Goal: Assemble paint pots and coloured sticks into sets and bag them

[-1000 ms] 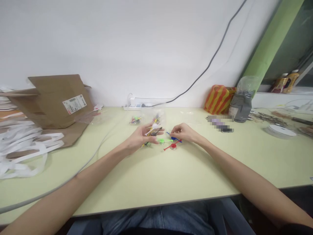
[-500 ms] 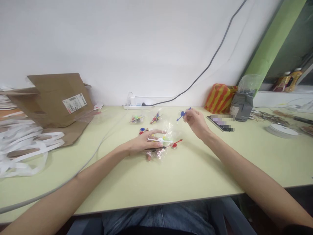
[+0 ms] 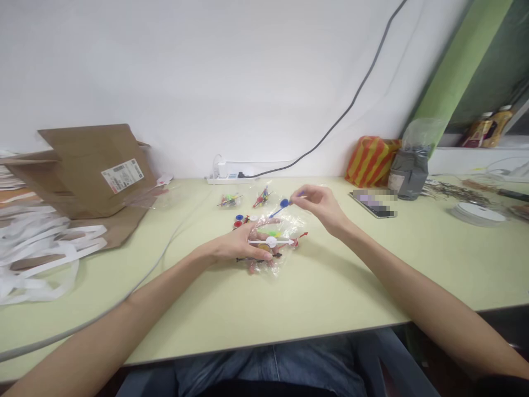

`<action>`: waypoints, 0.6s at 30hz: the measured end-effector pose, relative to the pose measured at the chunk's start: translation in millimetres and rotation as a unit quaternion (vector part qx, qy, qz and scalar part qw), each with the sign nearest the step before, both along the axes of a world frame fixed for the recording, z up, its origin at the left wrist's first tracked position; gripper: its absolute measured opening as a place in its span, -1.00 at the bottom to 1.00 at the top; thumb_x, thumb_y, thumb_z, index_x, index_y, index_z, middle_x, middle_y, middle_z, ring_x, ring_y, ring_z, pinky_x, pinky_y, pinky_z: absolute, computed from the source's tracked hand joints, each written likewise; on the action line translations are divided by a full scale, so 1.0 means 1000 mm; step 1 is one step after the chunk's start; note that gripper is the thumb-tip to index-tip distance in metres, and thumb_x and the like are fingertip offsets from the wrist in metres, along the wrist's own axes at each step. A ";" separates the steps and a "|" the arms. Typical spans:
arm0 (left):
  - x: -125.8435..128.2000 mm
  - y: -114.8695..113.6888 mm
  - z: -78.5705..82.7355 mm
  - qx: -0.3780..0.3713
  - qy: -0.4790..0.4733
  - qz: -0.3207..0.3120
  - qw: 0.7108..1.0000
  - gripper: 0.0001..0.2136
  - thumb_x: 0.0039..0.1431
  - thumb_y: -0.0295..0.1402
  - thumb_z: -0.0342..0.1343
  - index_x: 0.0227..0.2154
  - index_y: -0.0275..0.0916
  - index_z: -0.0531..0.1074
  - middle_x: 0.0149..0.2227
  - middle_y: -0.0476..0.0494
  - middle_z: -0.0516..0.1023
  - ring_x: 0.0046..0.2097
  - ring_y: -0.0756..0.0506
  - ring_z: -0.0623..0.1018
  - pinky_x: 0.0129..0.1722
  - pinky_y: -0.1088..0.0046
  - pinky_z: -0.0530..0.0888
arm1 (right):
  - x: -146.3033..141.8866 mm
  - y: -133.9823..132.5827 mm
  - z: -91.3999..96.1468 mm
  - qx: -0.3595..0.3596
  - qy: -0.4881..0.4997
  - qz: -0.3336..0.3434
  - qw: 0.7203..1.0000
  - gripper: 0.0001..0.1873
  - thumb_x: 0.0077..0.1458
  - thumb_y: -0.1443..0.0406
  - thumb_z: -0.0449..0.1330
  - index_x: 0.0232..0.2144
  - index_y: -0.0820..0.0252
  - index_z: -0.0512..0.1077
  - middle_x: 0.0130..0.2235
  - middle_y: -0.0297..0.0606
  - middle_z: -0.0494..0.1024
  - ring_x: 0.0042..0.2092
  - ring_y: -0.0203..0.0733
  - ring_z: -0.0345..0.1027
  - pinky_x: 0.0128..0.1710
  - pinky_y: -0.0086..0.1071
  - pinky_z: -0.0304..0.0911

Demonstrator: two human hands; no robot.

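My left hand [image 3: 243, 245] rests on the pale green table [image 3: 289, 298], its fingers inside a small clear plastic bag [image 3: 285, 229] that holds several coloured plastic pointers, one of them white [image 3: 270, 241]. My right hand [image 3: 320, 205] hovers just right of and above the bag, pinching a blue plastic pointer [image 3: 282, 204] by one end, with its other end aimed at the bag's mouth. A red pointer [image 3: 301, 238] lies at the bag's right edge.
Two small filled bags [image 3: 229, 200] [image 3: 262, 197] and loose blue and red discs [image 3: 238, 219] lie behind. A cardboard box [image 3: 95, 171] and white straps [image 3: 41, 248] sit left. A power strip [image 3: 231, 175], a striped bag [image 3: 372, 160], a phone [image 3: 374, 201] and a tape roll [image 3: 479, 212] lie at the back and right.
My right hand picked up the blue pointer, lifted it back to the right, then brought it down and left toward the bag. My left hand lowered to the table with the bag.
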State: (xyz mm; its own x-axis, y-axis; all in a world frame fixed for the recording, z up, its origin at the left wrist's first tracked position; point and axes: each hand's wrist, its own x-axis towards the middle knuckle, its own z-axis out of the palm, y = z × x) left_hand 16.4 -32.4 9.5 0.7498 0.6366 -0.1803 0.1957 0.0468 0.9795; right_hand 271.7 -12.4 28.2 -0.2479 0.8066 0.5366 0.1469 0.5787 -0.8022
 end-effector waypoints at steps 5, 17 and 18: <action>-0.001 0.000 -0.001 0.007 -0.006 -0.018 1.000 -0.07 0.03 -0.35 0.40 0.38 0.01 -0.02 -0.02 -0.30 0.54 -0.13 -0.23 0.65 -0.41 0.46 0.57 | -0.005 -0.011 0.005 0.032 -0.125 0.101 0.986 -0.67 0.21 0.02 0.24 -0.29 0.12 0.62 0.10 -0.14 0.49 0.13 -0.04 0.35 0.08 -0.16 0.28; 0.000 0.006 -0.005 0.032 -0.077 0.033 0.996 -0.20 0.04 -0.34 0.40 0.32 -0.12 0.16 -0.05 -0.34 0.60 -0.10 -0.24 0.64 -0.37 0.43 0.54 | 0.011 0.015 -0.014 -0.049 -0.213 0.034 0.975 -0.70 0.16 0.11 0.23 -0.28 0.23 0.59 -0.25 -0.19 0.64 -0.24 -0.17 0.43 -0.20 -0.32 0.31; 0.000 0.008 -0.006 0.048 -0.092 0.059 0.993 -0.23 0.03 -0.34 0.40 0.29 -0.17 0.21 -0.04 -0.36 0.60 -0.09 -0.25 0.64 -0.36 0.43 0.54 | 0.010 0.015 -0.017 -0.064 -0.242 0.057 0.966 -0.71 0.13 0.12 0.24 -0.31 0.24 0.59 -0.30 -0.21 0.63 -0.28 -0.19 0.42 -0.24 -0.34 0.30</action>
